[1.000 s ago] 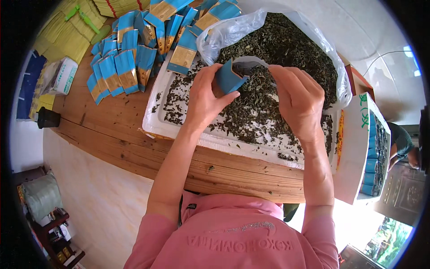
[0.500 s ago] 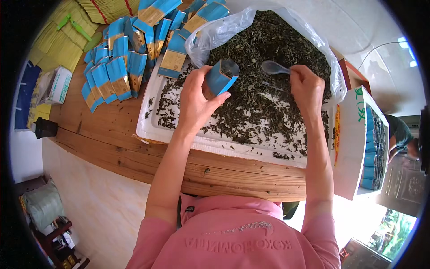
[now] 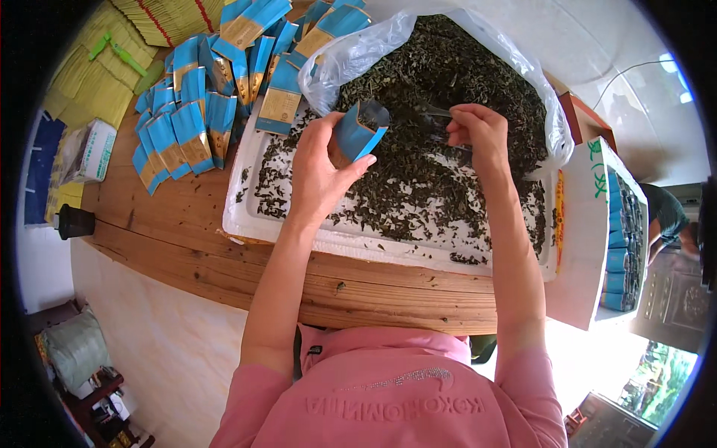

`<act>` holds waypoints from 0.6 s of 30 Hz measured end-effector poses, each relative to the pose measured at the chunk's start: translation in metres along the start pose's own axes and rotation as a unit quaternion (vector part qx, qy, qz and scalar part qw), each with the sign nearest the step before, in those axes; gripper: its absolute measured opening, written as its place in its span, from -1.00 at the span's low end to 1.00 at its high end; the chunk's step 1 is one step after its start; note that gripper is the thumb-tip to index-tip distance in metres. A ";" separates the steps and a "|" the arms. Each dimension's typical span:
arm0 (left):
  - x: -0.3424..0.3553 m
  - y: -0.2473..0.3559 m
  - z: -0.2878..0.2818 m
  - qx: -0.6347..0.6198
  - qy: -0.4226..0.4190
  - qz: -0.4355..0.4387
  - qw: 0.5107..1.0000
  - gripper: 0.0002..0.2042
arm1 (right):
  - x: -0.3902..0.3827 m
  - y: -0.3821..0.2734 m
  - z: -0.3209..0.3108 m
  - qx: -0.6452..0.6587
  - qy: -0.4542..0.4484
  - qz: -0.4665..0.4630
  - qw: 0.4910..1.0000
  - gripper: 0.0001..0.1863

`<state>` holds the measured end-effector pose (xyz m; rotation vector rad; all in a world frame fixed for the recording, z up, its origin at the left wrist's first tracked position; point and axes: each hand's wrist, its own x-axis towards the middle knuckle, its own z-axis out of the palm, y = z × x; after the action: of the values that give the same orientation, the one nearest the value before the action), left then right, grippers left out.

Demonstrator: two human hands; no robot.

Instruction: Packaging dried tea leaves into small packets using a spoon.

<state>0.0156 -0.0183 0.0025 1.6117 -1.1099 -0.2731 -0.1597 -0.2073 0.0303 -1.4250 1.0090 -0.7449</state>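
The small blue and gold paper pouch (image 3: 359, 131), its mouth gaping open and tilted to the right, is clasped in the left hand (image 3: 320, 169) above the white foam tray (image 3: 388, 246) of loose dark green tea leaves (image 3: 418, 179). Just beside it, the right hand (image 3: 478, 136) is clenched round the handle of a clear plastic scoop (image 3: 435, 113) that lies over the leaf heap. The tray sits on the wooden surface (image 3: 179, 231), with a spread of matching blue and gold pouches (image 3: 202, 112) to the left and a clear plastic bag (image 3: 358, 52) round the heap.
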 end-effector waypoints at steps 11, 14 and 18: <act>-0.001 -0.001 0.002 -0.011 0.007 0.011 1.000 -0.40 | -0.053 -0.070 0.015 -0.057 -0.031 -0.112 0.992 -0.84; 0.000 -0.009 0.003 0.040 0.018 0.057 0.997 -0.37 | -0.071 -0.066 0.033 -0.191 -0.027 -0.260 0.946 -0.87; -0.002 -0.007 0.001 0.013 0.017 0.027 0.999 -0.34 | -0.079 -0.061 0.045 -0.420 -0.081 -0.493 0.758 -0.78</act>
<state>0.0176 -0.0176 -0.0043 1.6012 -1.1340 -0.1946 -0.1431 -0.1198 0.0945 -2.8575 0.3435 -0.9006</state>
